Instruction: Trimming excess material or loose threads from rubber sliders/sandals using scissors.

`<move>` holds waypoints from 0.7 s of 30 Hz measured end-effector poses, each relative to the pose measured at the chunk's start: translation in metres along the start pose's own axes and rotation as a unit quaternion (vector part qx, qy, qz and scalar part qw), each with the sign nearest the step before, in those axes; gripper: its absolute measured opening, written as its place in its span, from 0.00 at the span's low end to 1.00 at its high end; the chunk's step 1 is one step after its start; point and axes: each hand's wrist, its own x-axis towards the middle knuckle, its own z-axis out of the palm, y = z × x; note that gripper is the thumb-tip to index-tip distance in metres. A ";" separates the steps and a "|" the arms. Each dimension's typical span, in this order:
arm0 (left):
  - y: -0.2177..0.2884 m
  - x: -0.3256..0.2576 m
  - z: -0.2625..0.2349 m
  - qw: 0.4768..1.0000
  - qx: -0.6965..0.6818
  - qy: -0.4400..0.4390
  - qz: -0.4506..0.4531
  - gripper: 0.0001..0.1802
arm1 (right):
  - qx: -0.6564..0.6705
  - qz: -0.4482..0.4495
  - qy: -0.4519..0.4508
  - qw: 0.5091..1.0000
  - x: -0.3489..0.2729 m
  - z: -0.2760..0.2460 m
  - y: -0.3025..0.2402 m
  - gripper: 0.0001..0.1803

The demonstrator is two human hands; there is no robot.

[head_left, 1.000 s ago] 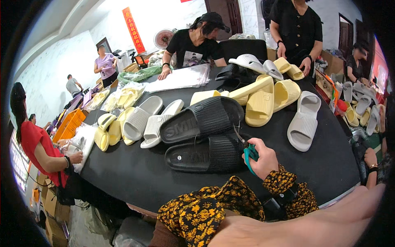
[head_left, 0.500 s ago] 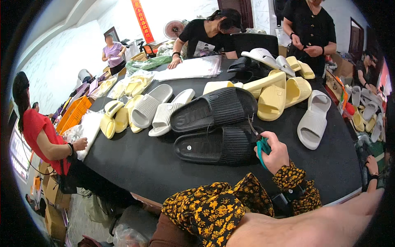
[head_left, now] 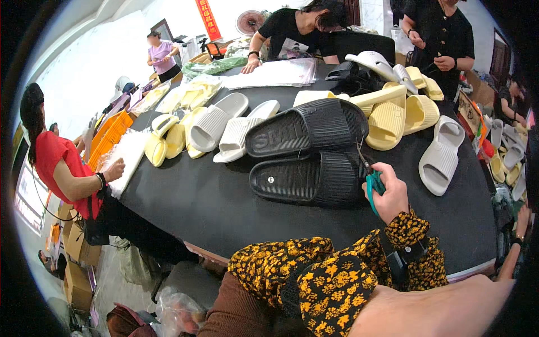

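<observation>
My right hand (head_left: 387,194) is closed around a pair of scissors with teal handles (head_left: 373,188). The dark blades point away from me, at the right-hand ends of two large black slide sandals; whether they touch the rubber I cannot tell. The far black slide (head_left: 309,128) lies partly over the near one (head_left: 309,178), which has a small round white sticker on its footbed. Thin strands show around both slides. A black-and-yellow floral sleeve (head_left: 407,229) covers my right wrist. My left hand is not in view.
Pale yellow slides (head_left: 387,121), grey slides (head_left: 218,121) and a single grey slide (head_left: 442,156) surround the black pair on the dark table (head_left: 185,185). Clear plastic bags (head_left: 275,74) lie at the far side. Co-workers stand left and across. An orange crate (head_left: 109,137) stands left.
The whole view has shifted, so the table and slides appear farther up and to the right. My right hand keeps the scissors at the same ends of the black slides.
</observation>
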 end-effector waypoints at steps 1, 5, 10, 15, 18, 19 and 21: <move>0.001 0.002 0.004 1.000 0.001 0.000 -0.003 0.10 | 0.006 -0.003 -0.002 1.000 -0.001 0.001 -0.004 0.21; -0.005 0.000 -0.003 1.000 -0.029 -0.009 -0.001 0.10 | -0.018 0.004 -0.003 1.000 0.000 0.003 0.004 0.20; -0.009 -0.001 -0.002 0.998 -0.060 -0.015 -0.003 0.11 | -0.020 0.016 -0.012 1.000 -0.001 -0.003 -0.001 0.20; -0.004 0.003 -0.001 0.994 -0.091 0.016 0.055 0.13 | -0.018 -0.001 -0.001 1.000 -0.002 0.000 0.006 0.20; 0.013 -0.013 -0.034 0.995 0.021 0.025 -0.095 0.16 | -0.008 0.021 -0.002 1.000 -0.002 0.007 0.003 0.20; 0.031 -0.017 -0.044 0.981 0.064 0.007 -0.181 0.19 | -0.013 0.035 0.000 0.999 -0.002 0.007 -0.004 0.21; 0.036 -0.025 -0.059 0.954 0.093 0.088 -0.271 0.20 | -0.036 0.061 0.009 0.997 -0.003 -0.003 0.004 0.21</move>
